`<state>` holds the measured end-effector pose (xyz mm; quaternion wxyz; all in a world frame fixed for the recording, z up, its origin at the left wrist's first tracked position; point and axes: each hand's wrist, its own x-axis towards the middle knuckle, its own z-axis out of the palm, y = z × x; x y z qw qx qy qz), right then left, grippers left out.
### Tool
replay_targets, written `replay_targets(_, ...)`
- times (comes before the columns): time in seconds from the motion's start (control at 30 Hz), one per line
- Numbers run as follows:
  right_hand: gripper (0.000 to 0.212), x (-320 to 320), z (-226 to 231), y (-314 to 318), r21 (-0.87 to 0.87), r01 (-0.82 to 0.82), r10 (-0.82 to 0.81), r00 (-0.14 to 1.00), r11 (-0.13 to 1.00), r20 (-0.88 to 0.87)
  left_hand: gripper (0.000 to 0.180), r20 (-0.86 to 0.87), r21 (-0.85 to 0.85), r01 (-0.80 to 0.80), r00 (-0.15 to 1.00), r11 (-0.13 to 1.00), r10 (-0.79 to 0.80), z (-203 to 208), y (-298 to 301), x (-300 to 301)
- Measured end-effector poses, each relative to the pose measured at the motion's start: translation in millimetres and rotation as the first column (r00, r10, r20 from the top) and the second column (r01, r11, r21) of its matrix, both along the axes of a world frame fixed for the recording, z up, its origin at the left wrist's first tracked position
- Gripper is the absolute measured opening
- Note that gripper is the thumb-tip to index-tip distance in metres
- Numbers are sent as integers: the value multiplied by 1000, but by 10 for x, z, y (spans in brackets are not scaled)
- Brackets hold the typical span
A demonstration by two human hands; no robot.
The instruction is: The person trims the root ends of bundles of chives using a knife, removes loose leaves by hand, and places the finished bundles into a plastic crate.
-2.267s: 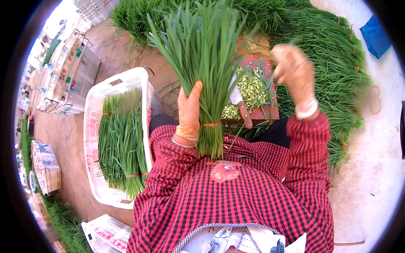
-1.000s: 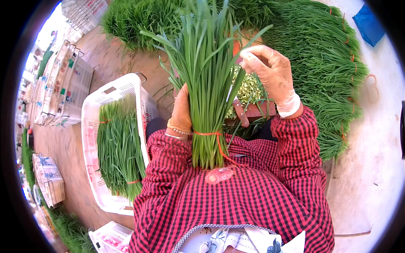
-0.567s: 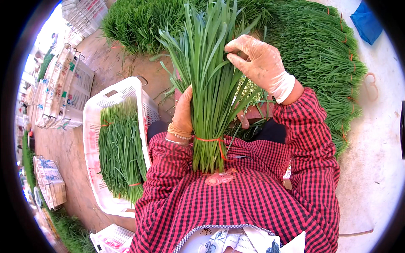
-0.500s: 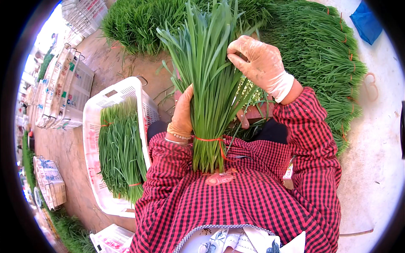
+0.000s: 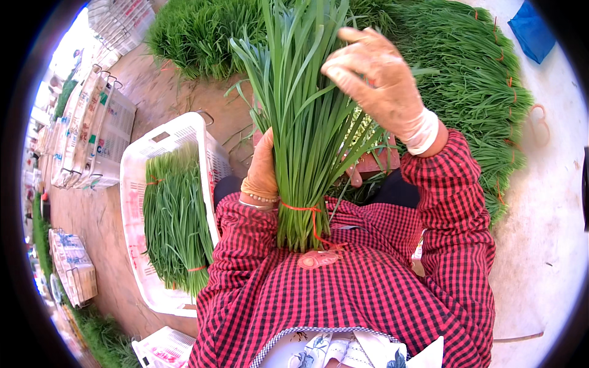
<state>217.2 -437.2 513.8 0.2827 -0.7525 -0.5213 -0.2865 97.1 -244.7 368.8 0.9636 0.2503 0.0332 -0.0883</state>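
Bundle (image 5: 304, 135) of long green chive-like leaves, held upright in front of the chest, cut ends down just above a small pink tag (image 5: 317, 259) on the checked shirt. An orange band (image 5: 300, 208) ties the bundle low on the stalks, with a loose tail hanging to the right. Left hand (image 5: 262, 168), in a tan glove, wraps the bundle's left side just above the band; fingers closed round the stalks, mostly hidden behind them. Right hand (image 5: 374, 83), in a thin pale glove, is up among the upper leaves on the right side; fingers spread and loosely curled, touching the blades, and whether any leaf is pinched between them cannot be told. Leaf tips fan out and run past the top edge. White crate (image 5: 138, 202) to the person's left, on the brown floor, holds more tied green bundles laid lengthwise. A broad heap (image 5: 472, 86) of the same greens lies beyond and to the right, some with orange ties. Red block (image 5: 374, 162) sits behind the bundle, partly hidden. Stacked cartons (image 5: 92, 141) stand far left.
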Motion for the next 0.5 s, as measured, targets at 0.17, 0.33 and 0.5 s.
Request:
replay_targets(0.17, 13, 28, -136, 22, -26, -41, 39, 997, 999, -68, 40, -25, 21, -17, 1000, 1000, 17, 49, -33, -28)
replay_targets(0.33, 15, -108, -161, 24, -115, 39, -37, 999, 993, 21, 39, -2, 50, 11, 1000, 999, -11, 17, -16, -11)
replay_targets(0.5, 14, -216, -78, 57, -260, 175, -127, 974, 950, 190, 37, 25, 9, 28, 999, 1000, -28, 50, -12, -21)
